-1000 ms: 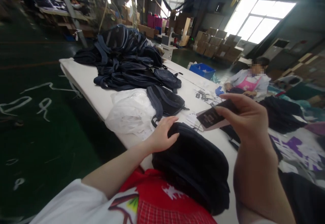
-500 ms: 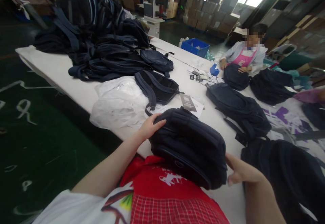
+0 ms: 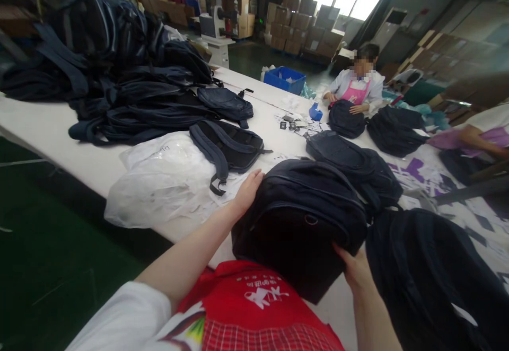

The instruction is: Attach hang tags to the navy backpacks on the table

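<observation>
A dark navy backpack (image 3: 298, 218) stands on the white table (image 3: 278, 133) right before me, its front panel with a small oval badge turned towards my red apron. My left hand (image 3: 249, 189) lies against its upper left side, fingers close together along the fabric. At the lower right, my right hand (image 3: 353, 263) grips the side of the same backpack, thumb on the front; its other fingers are hidden behind. Left of the backpack are a clear plastic bag (image 3: 159, 181) with white contents and a small navy bag (image 3: 228, 144) with straps up.
A big pile of navy backpacks (image 3: 119, 64) covers the table's far left. More backpacks (image 3: 433, 271) lie on the right. Across the table a person in a pink apron (image 3: 356, 91) handles a bag; another person's arm (image 3: 473, 136) reaches in at the right. Tags lie scattered mid-table.
The backpack has been tipped more upright, showing its front panel. My right hand has moved onto its front edge. The view has shifted, and the printed card behind the backpack is now hidden.
</observation>
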A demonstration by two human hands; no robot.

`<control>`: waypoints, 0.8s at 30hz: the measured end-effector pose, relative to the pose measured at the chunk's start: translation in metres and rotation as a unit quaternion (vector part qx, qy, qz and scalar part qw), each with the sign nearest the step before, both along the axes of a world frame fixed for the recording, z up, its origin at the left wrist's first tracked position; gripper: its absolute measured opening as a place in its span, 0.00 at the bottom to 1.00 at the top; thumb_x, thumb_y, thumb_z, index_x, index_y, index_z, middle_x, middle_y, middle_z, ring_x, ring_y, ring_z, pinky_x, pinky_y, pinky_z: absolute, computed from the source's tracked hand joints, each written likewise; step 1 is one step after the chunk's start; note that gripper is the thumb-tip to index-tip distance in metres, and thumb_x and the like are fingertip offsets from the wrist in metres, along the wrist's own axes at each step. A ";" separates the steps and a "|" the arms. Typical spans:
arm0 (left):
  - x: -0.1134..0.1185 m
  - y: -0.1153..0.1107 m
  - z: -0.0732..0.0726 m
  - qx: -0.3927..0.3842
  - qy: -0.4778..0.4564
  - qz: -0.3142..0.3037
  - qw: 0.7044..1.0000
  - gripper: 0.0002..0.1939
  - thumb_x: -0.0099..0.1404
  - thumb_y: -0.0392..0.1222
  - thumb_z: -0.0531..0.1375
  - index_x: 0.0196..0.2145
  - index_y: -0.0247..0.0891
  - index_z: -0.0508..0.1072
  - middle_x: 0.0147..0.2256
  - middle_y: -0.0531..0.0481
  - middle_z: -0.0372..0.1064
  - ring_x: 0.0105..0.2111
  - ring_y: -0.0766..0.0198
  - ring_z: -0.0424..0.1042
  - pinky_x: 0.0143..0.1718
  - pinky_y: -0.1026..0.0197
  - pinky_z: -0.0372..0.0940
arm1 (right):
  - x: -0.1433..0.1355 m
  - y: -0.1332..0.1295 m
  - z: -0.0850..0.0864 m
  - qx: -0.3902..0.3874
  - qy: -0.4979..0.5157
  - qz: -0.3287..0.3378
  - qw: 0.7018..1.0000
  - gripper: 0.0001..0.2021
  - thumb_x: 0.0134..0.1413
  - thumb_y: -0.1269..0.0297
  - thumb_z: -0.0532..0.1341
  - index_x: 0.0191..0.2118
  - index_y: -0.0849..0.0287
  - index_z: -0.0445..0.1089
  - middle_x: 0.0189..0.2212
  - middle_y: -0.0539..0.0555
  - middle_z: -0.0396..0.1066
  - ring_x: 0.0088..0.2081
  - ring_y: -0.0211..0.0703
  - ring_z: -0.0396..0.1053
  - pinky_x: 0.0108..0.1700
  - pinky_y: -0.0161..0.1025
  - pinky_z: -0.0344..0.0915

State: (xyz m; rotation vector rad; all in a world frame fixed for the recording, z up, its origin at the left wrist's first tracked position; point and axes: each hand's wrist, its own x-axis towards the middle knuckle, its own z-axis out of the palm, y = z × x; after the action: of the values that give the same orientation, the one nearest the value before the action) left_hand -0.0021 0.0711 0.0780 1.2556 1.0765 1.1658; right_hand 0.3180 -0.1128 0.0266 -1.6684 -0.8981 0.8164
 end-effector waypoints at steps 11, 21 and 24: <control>-0.027 -0.023 -0.073 -0.116 0.124 -0.042 0.985 0.38 0.53 0.71 0.55 0.47 0.36 0.71 0.49 0.39 0.72 0.53 0.49 0.69 0.55 0.51 0.63 | 0.107 0.067 -0.041 -0.159 -0.310 -0.071 0.935 0.40 0.37 0.47 0.64 0.55 0.70 0.66 0.55 0.71 0.65 0.60 0.67 0.59 0.61 0.56 0.55; -0.039 -0.037 -0.127 -0.148 0.236 -0.089 0.956 0.28 0.50 0.65 0.56 0.38 0.41 0.74 0.44 0.44 0.76 0.51 0.49 0.71 0.56 0.52 0.61 | 0.018 0.041 -0.175 -0.182 -0.442 0.052 0.877 0.32 0.54 0.45 0.48 0.62 0.53 0.60 0.63 0.57 0.58 0.65 0.60 0.52 0.64 0.54 0.53; -0.046 -0.037 -0.143 -0.154 0.268 -0.115 0.944 0.25 0.51 0.64 0.54 0.35 0.40 0.73 0.38 0.44 0.76 0.47 0.48 0.72 0.52 0.51 0.63 | 0.025 0.037 -0.178 -0.169 -0.435 0.047 0.883 0.33 0.54 0.44 0.46 0.61 0.54 0.60 0.63 0.58 0.58 0.64 0.60 0.53 0.63 0.55 0.54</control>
State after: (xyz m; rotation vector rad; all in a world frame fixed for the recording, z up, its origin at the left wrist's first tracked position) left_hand -0.0476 0.0340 -0.0648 1.4352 1.3979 0.4549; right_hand 0.3429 -0.0758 -0.1518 -2.3736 -1.5121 0.2446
